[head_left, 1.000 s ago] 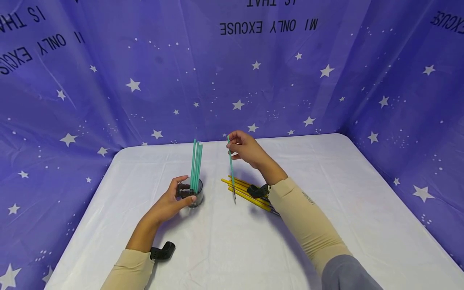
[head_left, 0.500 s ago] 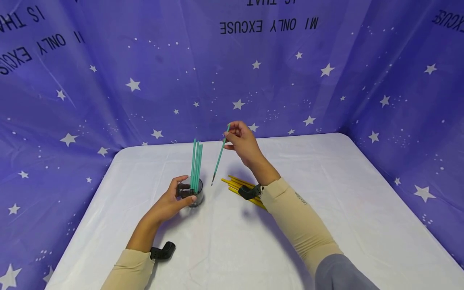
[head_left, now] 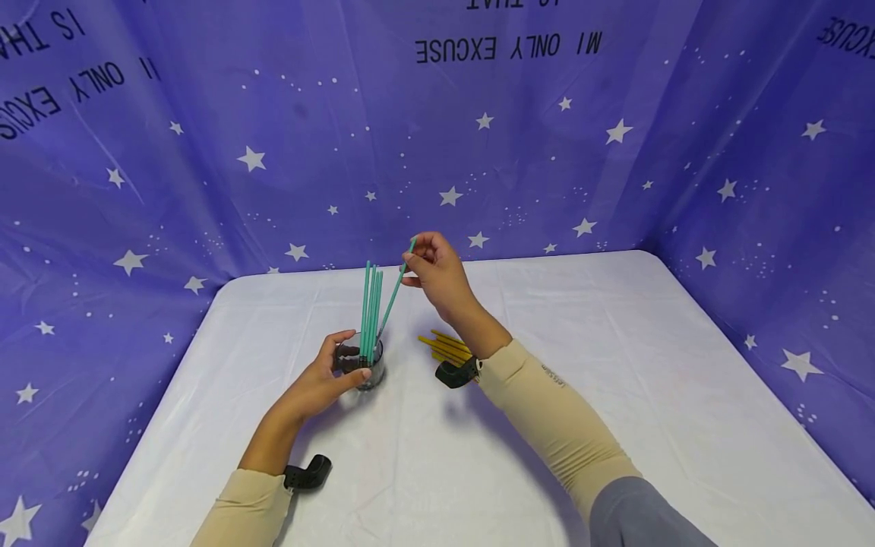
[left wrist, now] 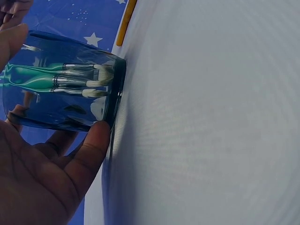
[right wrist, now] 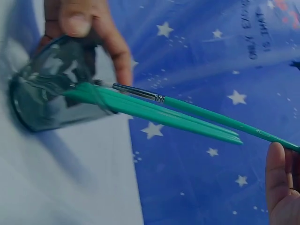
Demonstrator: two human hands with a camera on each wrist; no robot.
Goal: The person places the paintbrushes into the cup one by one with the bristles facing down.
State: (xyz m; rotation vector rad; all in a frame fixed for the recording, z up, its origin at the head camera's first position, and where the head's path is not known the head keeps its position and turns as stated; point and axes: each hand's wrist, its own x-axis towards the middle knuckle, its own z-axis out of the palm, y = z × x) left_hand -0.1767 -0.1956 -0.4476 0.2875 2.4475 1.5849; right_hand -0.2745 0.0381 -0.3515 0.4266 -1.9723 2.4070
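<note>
A dark tinted glass (head_left: 371, 377) stands upright on the table with several green paintbrushes (head_left: 371, 311) in it, bristles down, as the left wrist view shows. My left hand (head_left: 326, 387) grips the glass round its side, thumb in front and fingers behind. One more green paintbrush (right wrist: 197, 110) is pinched near its handle end by my right hand (head_left: 440, 277), above and right of the glass. It slants down to the left, and its bristle tip is at the glass's mouth. Several yellow-handled paintbrushes (head_left: 443, 347) lie on the table below my right wrist, partly hidden by it.
A white cloth covers the table (head_left: 424, 456). Behind and at both sides hangs a purple-blue curtain (head_left: 383, 137) with white stars and lettering. Each wrist wears a black camera band, the left one (head_left: 309, 474) close to the tabletop.
My right hand has moved left with the green paintbrush, whose bristle end has swung from above the yellow paintbrushes to the glass's mouth. My left hand and the glass stay in place.
</note>
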